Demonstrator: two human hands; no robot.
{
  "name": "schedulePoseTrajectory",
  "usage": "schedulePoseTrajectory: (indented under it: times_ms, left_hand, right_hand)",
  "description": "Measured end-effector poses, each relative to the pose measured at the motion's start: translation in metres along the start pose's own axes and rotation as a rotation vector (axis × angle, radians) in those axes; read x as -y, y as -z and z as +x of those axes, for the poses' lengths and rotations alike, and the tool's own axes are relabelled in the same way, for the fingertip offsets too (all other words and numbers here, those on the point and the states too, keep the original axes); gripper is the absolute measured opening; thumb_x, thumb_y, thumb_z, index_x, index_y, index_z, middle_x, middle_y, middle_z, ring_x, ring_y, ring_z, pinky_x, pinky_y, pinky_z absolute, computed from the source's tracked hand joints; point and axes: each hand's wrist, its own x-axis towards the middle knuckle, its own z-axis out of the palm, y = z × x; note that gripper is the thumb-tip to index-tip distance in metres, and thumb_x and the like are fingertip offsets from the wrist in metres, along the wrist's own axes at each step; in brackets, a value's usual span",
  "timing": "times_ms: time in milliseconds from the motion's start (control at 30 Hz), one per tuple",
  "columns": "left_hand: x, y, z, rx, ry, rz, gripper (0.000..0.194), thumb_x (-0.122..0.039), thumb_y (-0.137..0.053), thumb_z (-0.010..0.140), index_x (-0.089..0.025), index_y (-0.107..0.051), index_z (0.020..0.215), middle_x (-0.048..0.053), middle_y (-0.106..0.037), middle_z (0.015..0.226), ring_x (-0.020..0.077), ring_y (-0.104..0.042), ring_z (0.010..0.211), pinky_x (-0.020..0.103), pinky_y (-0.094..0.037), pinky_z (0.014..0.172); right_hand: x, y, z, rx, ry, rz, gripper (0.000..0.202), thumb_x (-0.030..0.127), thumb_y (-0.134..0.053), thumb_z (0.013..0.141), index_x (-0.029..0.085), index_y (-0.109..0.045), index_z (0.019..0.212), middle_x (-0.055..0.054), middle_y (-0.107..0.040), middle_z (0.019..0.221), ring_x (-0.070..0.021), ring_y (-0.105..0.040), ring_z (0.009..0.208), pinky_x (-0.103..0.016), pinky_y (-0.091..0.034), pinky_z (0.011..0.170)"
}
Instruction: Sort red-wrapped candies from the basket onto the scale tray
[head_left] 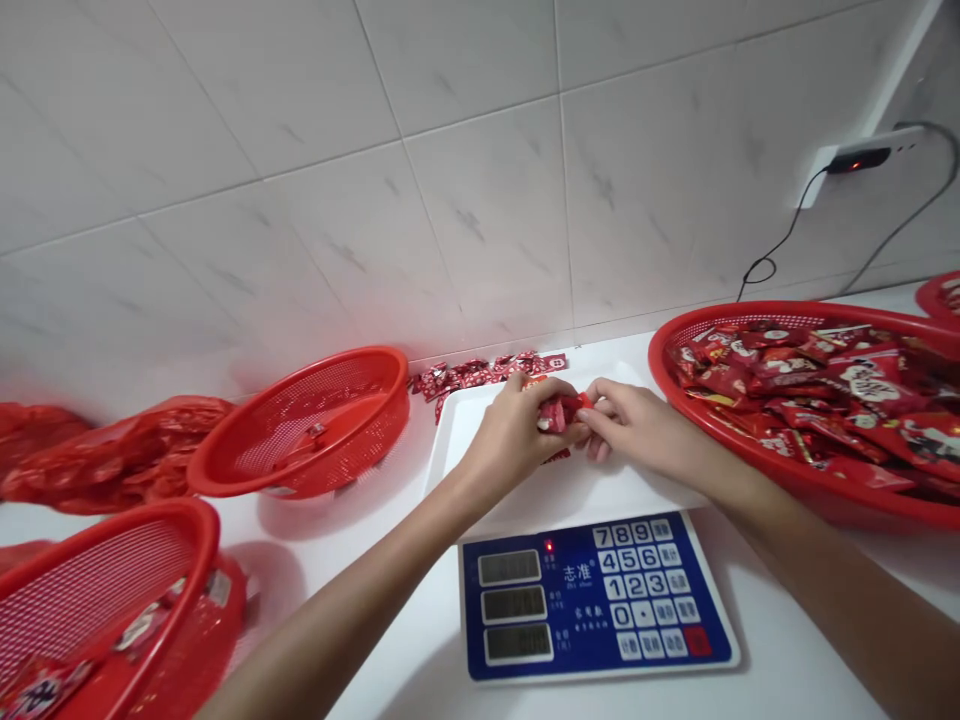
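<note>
Over the white weighing tray (480, 500) of a digital scale, my left hand (514, 425) is closed around a small red wrapped snack packet (553, 415). My right hand (630, 418) pinches the red wrapper at its right side, thumb and fingers pressed together. Part of the packet is hidden behind the fingers. Just beneath the hands, a bit of another red wrapper (556, 457) shows on the tray. The scale's blue keypad panel (585, 600) faces me, with a small red light lit.
On the right, a large red basket (664, 350) is heaped with red snack packets (832, 390). Two red baskets (300, 480) (202, 530) holding a few packets stand on the left, near red plastic bags (127, 450). Small wrapped pieces (480, 373) line the tiled wall; a power strip (825, 165) hangs above.
</note>
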Motion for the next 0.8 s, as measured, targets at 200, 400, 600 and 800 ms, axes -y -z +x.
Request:
schedulePoseTrajectory:
  times_ms: [200,400,600,800]
  left_hand:
    - [0.007,-0.007,-0.008,0.066,-0.013,-0.016,0.023,-0.023,-0.081,0.079,-0.026,-0.074,0.101,0.005,-0.060,0.097,0.0227,-0.062,0.084,0.037,-0.053,0.075]
    - [0.006,0.006,-0.024,0.041,-0.007,-0.122,0.012,-0.031,-0.077,0.083,-0.026,-0.070,0.091,0.002,-0.062,0.092,0.0220,-0.062,0.083,0.039,-0.052,0.078]
    - [-0.007,0.022,-0.038,-0.038,0.043,-0.368,0.010,-0.033,-0.070,0.085,-0.025,-0.064,0.084,0.002,-0.068,0.088,0.0204,-0.066,0.084,0.037,-0.057,0.078]
    - [-0.003,0.056,-0.115,-0.396,0.276,-0.424,0.011,-0.042,-0.065,0.094,-0.031,-0.063,0.092,0.006,-0.073,0.116,0.0302,-0.075,0.098,0.043,-0.067,0.068]
  right_hand:
    - [0.004,0.006,-0.002,0.202,-0.077,0.105,0.011,0.019,-0.051,0.098,0.021,-0.055,0.088,-0.008,-0.078,0.087,-0.0212,-0.075,0.091,-0.039,-0.056,0.089]
    - [0.014,0.010,-0.016,0.229,0.091,-0.120,0.018,0.029,-0.052,0.099,0.021,-0.067,0.095,-0.008,-0.079,0.098,-0.0241,-0.073,0.097,-0.040,-0.051,0.091]
    - [0.023,0.025,-0.024,0.293,0.144,0.152,0.019,0.030,-0.053,0.100,0.019,-0.068,0.102,-0.007,-0.079,0.098,-0.0204,-0.073,0.098,-0.036,-0.053,0.093]
    - [0.019,0.064,-0.036,-0.010,0.152,0.163,0.031,0.049,-0.063,0.093,0.021,-0.069,0.105,-0.010,-0.078,0.108,-0.0249,-0.073,0.102,-0.038,-0.055,0.091]
